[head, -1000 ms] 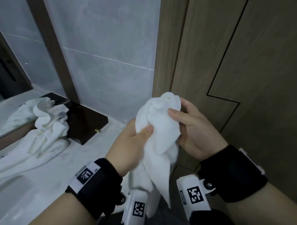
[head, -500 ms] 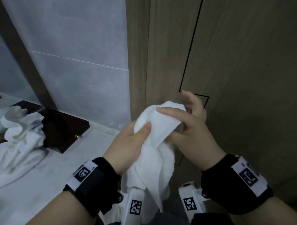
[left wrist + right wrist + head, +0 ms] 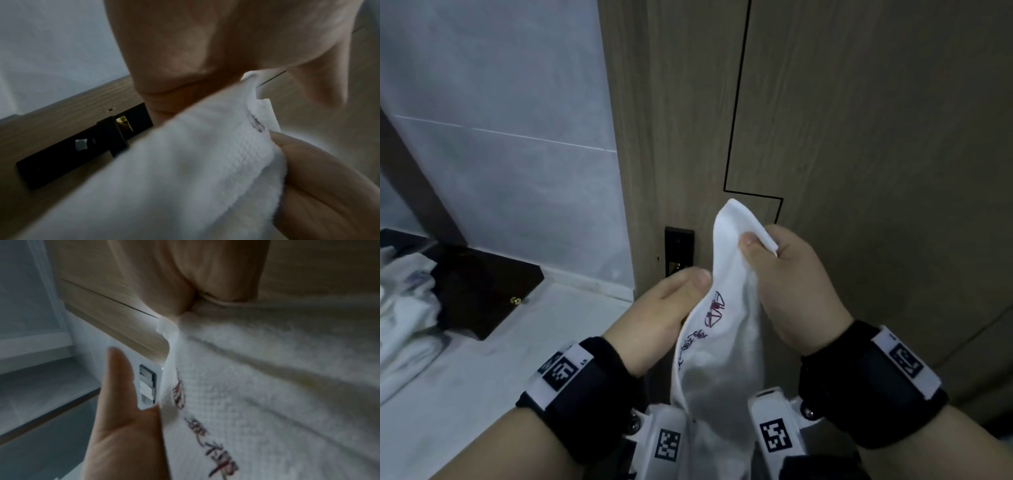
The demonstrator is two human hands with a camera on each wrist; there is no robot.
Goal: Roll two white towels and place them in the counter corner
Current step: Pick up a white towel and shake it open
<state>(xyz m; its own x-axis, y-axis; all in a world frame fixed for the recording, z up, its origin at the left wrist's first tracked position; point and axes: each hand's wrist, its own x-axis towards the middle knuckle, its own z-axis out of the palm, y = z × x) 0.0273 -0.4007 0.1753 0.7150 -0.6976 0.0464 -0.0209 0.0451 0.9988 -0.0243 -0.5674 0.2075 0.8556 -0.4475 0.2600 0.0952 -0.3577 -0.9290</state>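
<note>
Both hands hold one white towel [image 3: 726, 346] up in the air in front of a wooden door. It hangs down between my wrists and shows red and dark embroidered lettering. My right hand [image 3: 774, 274] pinches its top corner between thumb and fingers. My left hand [image 3: 671, 301] grips the towel's left edge a little lower. The left wrist view shows the towel [image 3: 185, 170] close up with fingers curled against it; in the right wrist view the lettered towel [image 3: 267, 386] fills the right side. A second white towel [image 3: 404, 315] lies crumpled on the counter at the far left.
The white marble counter [image 3: 493, 370] runs along the left, under a grey tiled wall. A dark wooden box [image 3: 489, 291] sits in the counter corner beside the crumpled towel. The wooden door [image 3: 859, 137] with a black latch plate [image 3: 678, 250] stands straight ahead.
The bunched towel has been opened out: my right hand has shifted to pinch a top corner, my left thumb has slid to the edge, and the lettering now shows. The view has swung right.
</note>
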